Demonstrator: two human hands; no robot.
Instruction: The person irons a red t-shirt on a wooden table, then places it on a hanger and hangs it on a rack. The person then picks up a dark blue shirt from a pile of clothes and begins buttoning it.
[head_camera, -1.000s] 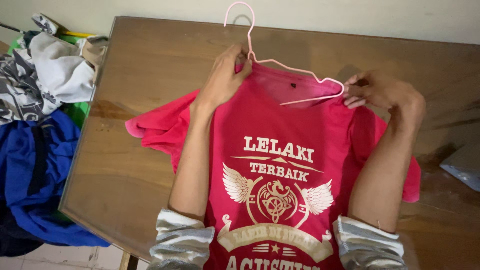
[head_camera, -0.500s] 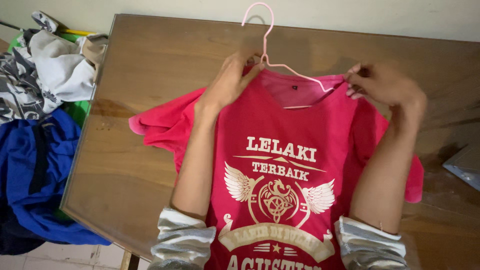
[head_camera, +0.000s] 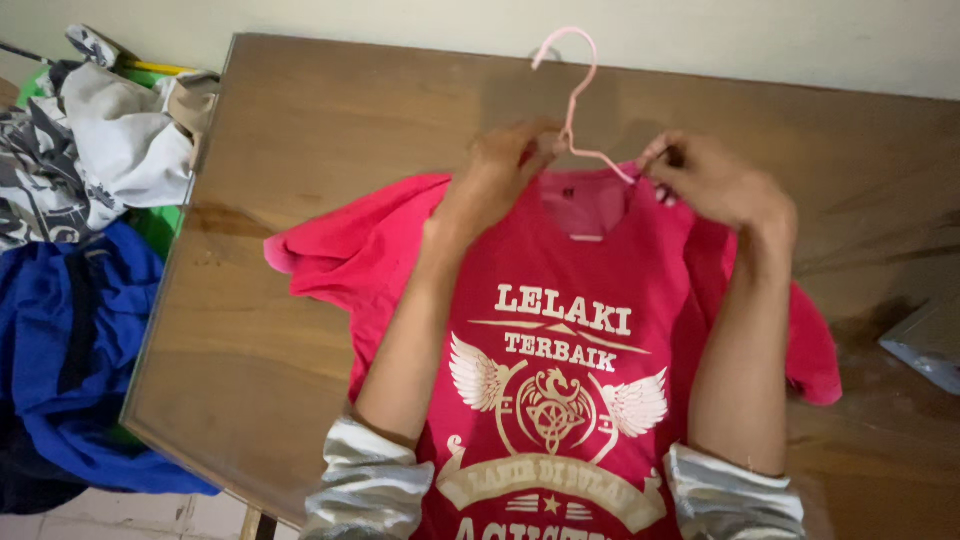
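A red T-shirt (head_camera: 570, 330) with a pale winged print lies face up on the brown wooden table (head_camera: 330, 130). A pink wire hanger (head_camera: 573, 95) sits in its neck opening, hook pointing away from me. My left hand (head_camera: 495, 180) grips the collar at the hanger's left shoulder. My right hand (head_camera: 715, 180) pinches the collar and the hanger's right arm. Both forearms rest over the shirt, grey sleeves pushed up.
A heap of clothes lies left of the table: grey and patterned garments (head_camera: 90, 150) on top, a blue garment (head_camera: 70, 350) below. A grey flat object (head_camera: 925, 345) lies at the table's right edge. A pale wall runs behind the table.
The hanger has slid further into the neck opening and both hands have drawn closer together at the collar. The right hand moved left.
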